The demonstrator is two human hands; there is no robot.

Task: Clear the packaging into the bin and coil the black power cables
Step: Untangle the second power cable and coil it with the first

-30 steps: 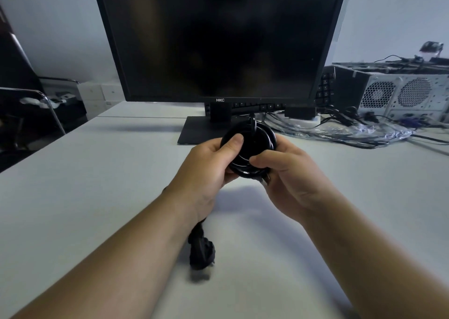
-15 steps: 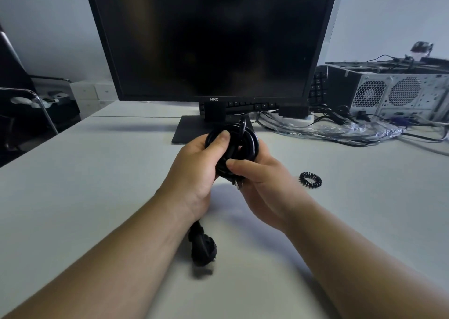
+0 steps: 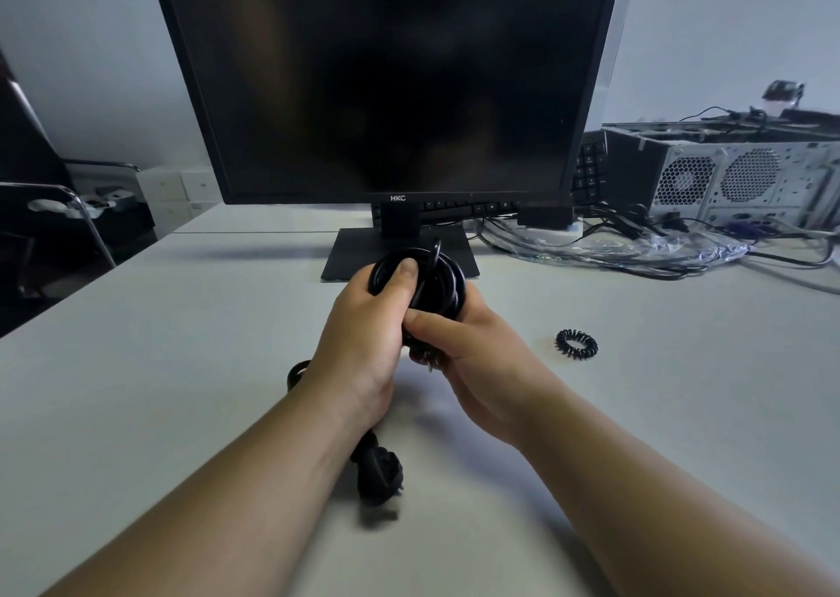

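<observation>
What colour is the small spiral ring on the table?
Black; the spiral ring shows best in the head view.

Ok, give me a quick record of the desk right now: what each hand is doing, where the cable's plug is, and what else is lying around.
left hand: grips the coiled black cable, thumb across the loops
right hand: grips the same coil from below
plug: lies on the table under the left forearm
packaging: clear plastic, right of the monitor base, among loose cables
spiral ring: black, on the table, apart from the hands
monitor: dark, behind the hands
computer case: far right
</observation>
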